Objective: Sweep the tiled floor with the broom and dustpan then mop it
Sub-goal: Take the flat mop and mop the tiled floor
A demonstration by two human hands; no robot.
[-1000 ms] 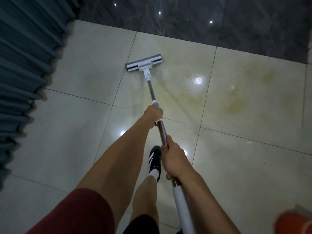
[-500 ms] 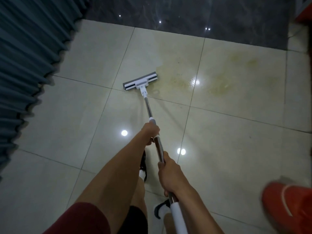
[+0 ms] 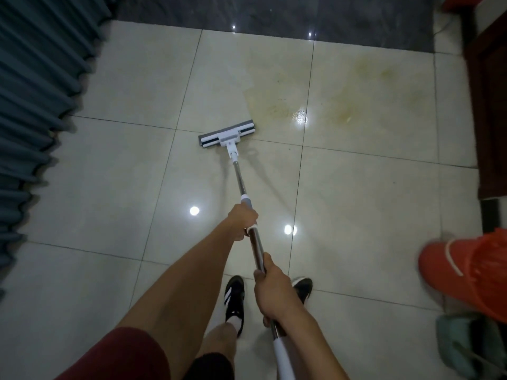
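I held the mop (image 3: 248, 204) with both hands — left hand (image 3: 243, 220) stretched forward, right hand (image 3: 274, 290) near my body, each grip closed around the handle — its head flat on the floor (image 3: 109, 187).

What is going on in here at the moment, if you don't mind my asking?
A person is mopping the pale tiled floor. Both hands grip the mop handle: the left hand further down the pole, the right hand nearer the body. The flat mop head rests on the tiles beside a yellowish stained patch, which is not yet cleaned. An orange bucket stands at the right and a pleated curtain hangs at the left.
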